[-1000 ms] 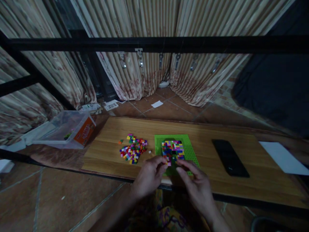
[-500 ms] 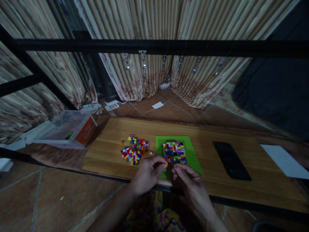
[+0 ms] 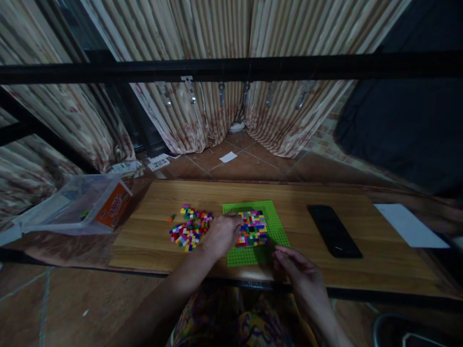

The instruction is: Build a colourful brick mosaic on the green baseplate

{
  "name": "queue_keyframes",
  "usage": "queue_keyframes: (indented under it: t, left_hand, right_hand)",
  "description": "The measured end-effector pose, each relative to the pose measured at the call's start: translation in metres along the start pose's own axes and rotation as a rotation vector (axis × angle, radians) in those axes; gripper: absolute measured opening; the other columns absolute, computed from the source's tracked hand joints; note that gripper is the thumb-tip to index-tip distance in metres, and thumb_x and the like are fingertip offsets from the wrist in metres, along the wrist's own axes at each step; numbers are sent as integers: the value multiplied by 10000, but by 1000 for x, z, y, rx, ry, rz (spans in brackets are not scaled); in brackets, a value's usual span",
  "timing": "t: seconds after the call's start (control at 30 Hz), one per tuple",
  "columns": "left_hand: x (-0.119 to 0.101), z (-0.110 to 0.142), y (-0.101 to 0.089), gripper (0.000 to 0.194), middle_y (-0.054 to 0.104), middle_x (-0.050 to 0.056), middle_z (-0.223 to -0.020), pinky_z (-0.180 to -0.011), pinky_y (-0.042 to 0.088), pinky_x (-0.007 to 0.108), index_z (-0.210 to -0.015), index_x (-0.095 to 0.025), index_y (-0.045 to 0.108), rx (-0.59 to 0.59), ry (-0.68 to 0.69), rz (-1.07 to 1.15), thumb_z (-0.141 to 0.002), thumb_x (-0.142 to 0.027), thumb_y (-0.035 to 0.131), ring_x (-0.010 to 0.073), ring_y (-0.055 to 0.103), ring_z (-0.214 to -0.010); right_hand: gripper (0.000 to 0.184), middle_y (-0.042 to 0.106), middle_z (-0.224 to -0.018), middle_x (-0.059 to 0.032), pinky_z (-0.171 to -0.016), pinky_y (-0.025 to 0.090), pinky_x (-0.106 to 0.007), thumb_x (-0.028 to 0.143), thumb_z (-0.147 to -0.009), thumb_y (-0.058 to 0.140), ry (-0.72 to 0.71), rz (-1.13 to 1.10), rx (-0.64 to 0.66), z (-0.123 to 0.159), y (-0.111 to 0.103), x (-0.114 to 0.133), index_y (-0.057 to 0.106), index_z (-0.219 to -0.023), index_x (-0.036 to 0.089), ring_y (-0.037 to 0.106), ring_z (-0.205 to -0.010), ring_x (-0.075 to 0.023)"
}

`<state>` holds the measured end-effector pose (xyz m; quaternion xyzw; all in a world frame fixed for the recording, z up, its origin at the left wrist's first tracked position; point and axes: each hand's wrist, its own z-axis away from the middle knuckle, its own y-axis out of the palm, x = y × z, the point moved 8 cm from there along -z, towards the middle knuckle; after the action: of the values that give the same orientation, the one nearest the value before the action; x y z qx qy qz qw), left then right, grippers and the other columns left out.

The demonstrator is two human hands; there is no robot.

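Note:
A block of many-coloured building bricks (image 3: 252,229) covers the middle of a green studded baseplate (image 3: 278,226). My left hand (image 3: 222,236) reaches over the baseplate's left side, its fingertips pinched together at the block's upper left edge. The fingers cover the small brick that showed yellow between them a moment earlier. By the baseplate's lower right corner, my right hand (image 3: 302,272) hovers with thumb and fingers drawn together. Whatever it may hold is too dark to make out. Loose coloured bricks (image 3: 186,231) lie in a heap left of the baseplate, partly behind my left hand.
A black phone-like slab (image 3: 334,231) and a white sheet (image 3: 408,224) lie to the right on the wooden table (image 3: 141,241). A clear plastic box (image 3: 83,226) with an orange label stands at the left. A dark metal bar (image 3: 217,70) with hooks crosses beyond the table.
My left hand has moved forward from the baseplate's near side to the block's upper left edge. My right hand has drawn away to the right. The whole view has shifted slightly.

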<state>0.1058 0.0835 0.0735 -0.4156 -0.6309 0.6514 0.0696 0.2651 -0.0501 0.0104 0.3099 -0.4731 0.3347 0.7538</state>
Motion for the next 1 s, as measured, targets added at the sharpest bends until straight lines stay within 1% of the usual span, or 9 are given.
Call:
queue_keyframes:
  t: [0.17,0.37,0.47,0.57,0.8,1.0]
  left_hand:
    - [-1,1,1,270,696,22,-858,-755,491,230,-814,-205,715,-38,-7,59,-835,-69,482,133,636,-772]
    - [1,2,2,269,733,19,-920,-808,517,235,-911,-213,723,-95,-106,172,-830,-78,504,137,669,-825]
    - [2,5,3,279,736,22,-955,-837,522,246,-948,-218,719,-113,-131,186,-828,-80,508,145,679,-865]
    - [3,7,3,289,736,28,-974,-820,534,253,-983,-220,712,-114,-156,176,-833,-88,503,147,682,-853]
    - [3,11,-3,295,725,47,-1031,-846,538,262,-1040,-203,693,-177,-202,193,-852,-93,493,154,680,-895]
    - [-4,8,-3,361,705,57,-1082,-888,529,287,-1127,-201,647,-107,-174,140,-851,-67,457,163,673,-940]
  right_hand:
    - [373,739,-773,-41,-614,525,-267,417,-547,843,5,-10,-25,-3,-8,-1,754,-839,203,655,-681,-171]
    - [377,736,-758,-46,-584,526,-268,425,-545,841,-4,0,-15,-4,-6,-1,754,-835,199,647,-642,-166]
    - [370,737,-764,-45,-590,531,-270,419,-552,839,-7,-7,-13,-4,-7,-2,752,-839,202,655,-663,-173]
    - [373,737,-764,-49,-573,530,-276,420,-557,835,-13,7,-15,-5,-9,-3,753,-845,199,655,-654,-180]
    - [384,737,-774,-50,-579,524,-263,432,-576,825,-3,35,-10,-6,-9,-4,749,-867,194,648,-646,-166]
    - [384,737,-766,-49,-564,523,-273,439,-558,835,17,5,-16,-6,-8,-7,749,-842,196,650,-634,-174]
